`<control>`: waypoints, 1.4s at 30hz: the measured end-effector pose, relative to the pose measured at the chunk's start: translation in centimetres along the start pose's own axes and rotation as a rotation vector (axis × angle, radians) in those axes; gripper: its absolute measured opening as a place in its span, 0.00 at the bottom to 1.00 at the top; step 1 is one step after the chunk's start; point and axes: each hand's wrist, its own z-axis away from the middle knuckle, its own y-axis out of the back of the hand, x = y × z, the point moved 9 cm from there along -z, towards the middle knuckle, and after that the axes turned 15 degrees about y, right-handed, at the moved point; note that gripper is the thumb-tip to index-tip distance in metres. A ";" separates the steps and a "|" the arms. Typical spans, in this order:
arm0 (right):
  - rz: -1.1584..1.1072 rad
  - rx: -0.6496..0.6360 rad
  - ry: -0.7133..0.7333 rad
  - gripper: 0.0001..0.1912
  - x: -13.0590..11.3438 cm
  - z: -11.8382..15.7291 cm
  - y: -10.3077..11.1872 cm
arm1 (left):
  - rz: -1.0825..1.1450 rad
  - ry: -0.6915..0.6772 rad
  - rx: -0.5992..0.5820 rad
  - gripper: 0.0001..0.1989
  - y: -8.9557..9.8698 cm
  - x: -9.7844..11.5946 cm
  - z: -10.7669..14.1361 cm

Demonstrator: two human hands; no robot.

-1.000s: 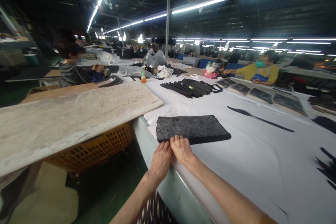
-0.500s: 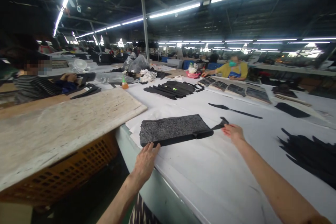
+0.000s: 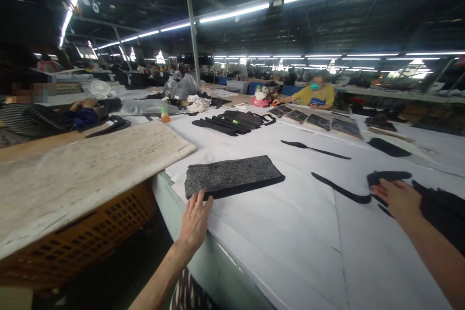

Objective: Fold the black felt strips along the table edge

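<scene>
My left hand (image 3: 195,218) rests with its fingertips on the near edge of a stack of dark grey fabric pieces (image 3: 232,174) with a black edge. To the right, my right hand (image 3: 401,198) pinches a long black fabric strip (image 3: 341,192), which bends and trails left over the white table (image 3: 283,242). Beside that hand lies a pile of black fabric strips (image 3: 443,208), partly hidden behind it. Another thin black strip (image 3: 315,149) lies flat farther back.
Black pieces (image 3: 232,121) lie in a row beyond the stack. A bottle with orange liquid (image 3: 165,115) stands behind the pale board (image 3: 90,160) at left, above an orange crate (image 3: 94,223). One co-worker (image 3: 319,94) sits across the table, another (image 3: 32,116) at far left.
My right hand has drawn the black strip off the grey stack and carried it right to the pile. My left hand has stayed at the stack's near edge. The view has shifted slightly.
</scene>
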 end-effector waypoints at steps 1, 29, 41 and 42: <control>0.002 0.001 -0.026 0.23 0.0 1.4 -1.5 | 0.017 -0.013 0.054 0.27 0.5 0.2 0.2; 0.639 -1.263 1.067 0.08 -16.0 35.6 -24.5 | 0.779 0.285 -0.489 0.27 -1.8 1.5 2.6; 0.504 -1.373 1.147 0.10 -15.3 37.3 -28.5 | 0.424 0.152 -0.332 0.17 -0.5 0.9 2.5; 0.516 -1.362 1.165 0.10 -15.3 37.4 -28.5 | 0.411 0.154 -0.326 0.16 -0.4 0.8 2.5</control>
